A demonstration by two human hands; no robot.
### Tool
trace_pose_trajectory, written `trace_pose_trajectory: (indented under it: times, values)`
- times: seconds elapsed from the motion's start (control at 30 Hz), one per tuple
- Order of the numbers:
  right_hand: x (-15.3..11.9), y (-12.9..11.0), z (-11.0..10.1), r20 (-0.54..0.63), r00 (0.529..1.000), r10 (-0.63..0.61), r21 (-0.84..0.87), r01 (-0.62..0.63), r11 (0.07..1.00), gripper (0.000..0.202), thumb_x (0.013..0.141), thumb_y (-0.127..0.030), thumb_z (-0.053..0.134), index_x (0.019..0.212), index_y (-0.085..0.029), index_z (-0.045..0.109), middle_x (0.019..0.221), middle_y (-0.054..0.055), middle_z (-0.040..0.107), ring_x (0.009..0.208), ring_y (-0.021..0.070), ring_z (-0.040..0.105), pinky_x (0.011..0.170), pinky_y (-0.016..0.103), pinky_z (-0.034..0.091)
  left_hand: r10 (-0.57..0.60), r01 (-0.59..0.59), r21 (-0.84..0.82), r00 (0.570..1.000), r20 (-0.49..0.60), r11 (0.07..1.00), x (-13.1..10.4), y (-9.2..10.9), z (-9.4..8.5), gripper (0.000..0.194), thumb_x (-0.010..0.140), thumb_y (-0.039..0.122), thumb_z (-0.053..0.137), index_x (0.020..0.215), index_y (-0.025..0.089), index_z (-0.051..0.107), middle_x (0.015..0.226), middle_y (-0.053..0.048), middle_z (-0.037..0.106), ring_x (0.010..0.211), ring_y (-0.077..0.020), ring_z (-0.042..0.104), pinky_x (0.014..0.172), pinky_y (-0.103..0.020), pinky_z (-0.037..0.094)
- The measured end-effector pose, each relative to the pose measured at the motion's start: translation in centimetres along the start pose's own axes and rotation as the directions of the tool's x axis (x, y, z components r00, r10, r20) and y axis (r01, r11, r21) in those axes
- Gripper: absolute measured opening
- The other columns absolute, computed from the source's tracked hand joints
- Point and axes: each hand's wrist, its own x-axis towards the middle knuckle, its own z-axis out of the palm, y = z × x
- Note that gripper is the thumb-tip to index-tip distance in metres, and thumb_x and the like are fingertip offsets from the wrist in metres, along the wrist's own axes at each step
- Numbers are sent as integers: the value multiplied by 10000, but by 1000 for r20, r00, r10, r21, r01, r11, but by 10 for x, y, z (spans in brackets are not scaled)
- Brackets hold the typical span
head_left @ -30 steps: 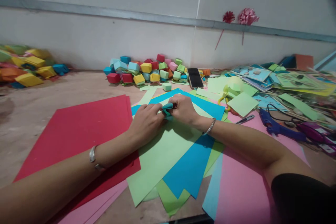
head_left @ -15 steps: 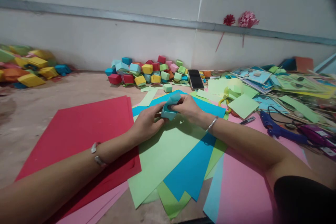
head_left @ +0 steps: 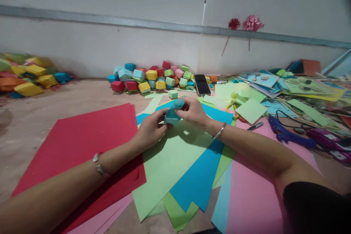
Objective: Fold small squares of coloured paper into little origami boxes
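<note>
A light blue folded paper box (head_left: 172,117) is held between both hands above a pale green sheet (head_left: 167,168). On its left side my left hand (head_left: 151,128) grips it between thumb and fingers. My right hand (head_left: 193,112) pinches a raised, curved flap at the box's upper right. The fingertips inside the box are partly hidden. Blue sheets (head_left: 194,179) lie crossed beneath the pale green one. Just beyond the hands stands a small pale green paper cube (head_left: 173,94).
Red sheets (head_left: 90,142) lie at left, pink sheets (head_left: 255,190) at right. Paper cubes (head_left: 151,75) are heaped by the wall beside a phone (head_left: 202,84). A box cutter (head_left: 255,126), yellow-handled scissors (head_left: 229,106) and a blue glue gun (head_left: 287,133) lie at right.
The box's flap has tilted and curls lower under my right fingers. Both hands keep their hold on the box. The whole view has shifted slightly.
</note>
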Motion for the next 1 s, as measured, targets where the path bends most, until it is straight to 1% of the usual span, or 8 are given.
trace_pose_trajectory:
  times: [0.17, 0.3, 0.5, 0.57, 0.63, 0.83, 0.93, 1.0]
  values:
    - [-2, -2, -2, -25, 996, -83, -124, 80, 989, 44, 706, -209, 612, 718, -181, 580, 673, -35, 568, 633, 101, 470, 621, 241, 387, -38, 38, -72, 999, 1, 997, 0, 6, -1, 396, 700, 327, 719, 1056, 177, 630, 983, -62, 713, 917, -241, 701, 718, -336, 612]
    - [-1, -5, -3, -43, 994, -103, -185, 93, 978, 102, 729, -211, 626, 702, -195, 529, 666, -36, 525, 632, 108, 448, 618, 246, 368, -28, 29, -114, 999, 16, 993, 0, 9, -1, 428, 698, 310, 726, 1094, 173, 633, 975, -61, 727, 896, -234, 712, 726, -340, 617]
    - [1, -8, -5, -18, 973, -232, -328, 213, 920, 180, 701, -136, 651, 662, -204, 488, 687, -27, 515, 699, 132, 447, 697, 263, 374, -25, 29, -125, 999, 27, 992, 0, 6, -1, 451, 703, 303, 736, 1127, 171, 657, 959, -66, 754, 903, -251, 724, 744, -352, 619]
    - [2, -10, -7, 18, 968, -249, -336, 240, 911, 171, 701, -109, 633, 652, -198, 495, 698, -19, 530, 703, 132, 453, 692, 260, 371, -27, 30, -127, 999, 22, 991, -1, 5, -1, 468, 699, 306, 741, 1139, 166, 663, 973, -76, 756, 913, -258, 724, 752, -357, 619]
    - [3, -12, -9, 80, 967, -244, -337, 256, 906, 151, 686, -77, 619, 648, -188, 523, 704, -12, 540, 696, 128, 461, 676, 253, 369, -24, 26, -122, 1000, 19, 992, -1, 6, -1, 470, 698, 311, 741, 1140, 165, 673, 991, -84, 754, 929, -267, 721, 760, -364, 620]
    - [13, -16, -18, 253, 957, -143, -313, 221, 924, 138, 635, -26, 624, 676, -158, 618, 708, -11, 595, 659, 109, 495, 629, 229, 381, -4, 3, -101, 1000, -10, 995, -1, 4, 0, 479, 700, 317, 732, 1152, 163, 689, 1055, -95, 740, 956, -273, 717, 796, -387, 621]
    - [16, -19, -24, 334, 936, -115, -320, 227, 920, 265, 631, 32, 516, 720, -155, 681, 750, 2, 663, 667, 107, 543, 632, 221, 408, 2, -3, -82, 1000, -20, 997, -1, 2, 0, 494, 708, 321, 728, 1174, 162, 684, 1072, -100, 738, 958, -273, 714, 814, -404, 622]
    - [16, -21, -25, 346, 933, -103, -337, 226, 914, 334, 629, 52, 460, 714, -158, 706, 768, 13, 700, 703, 117, 585, 651, 224, 426, 13, -14, -51, 1000, -28, 999, -1, 2, -1, 495, 715, 321, 720, 1186, 175, 683, 1097, -98, 732, 965, -269, 709, 825, -412, 624]
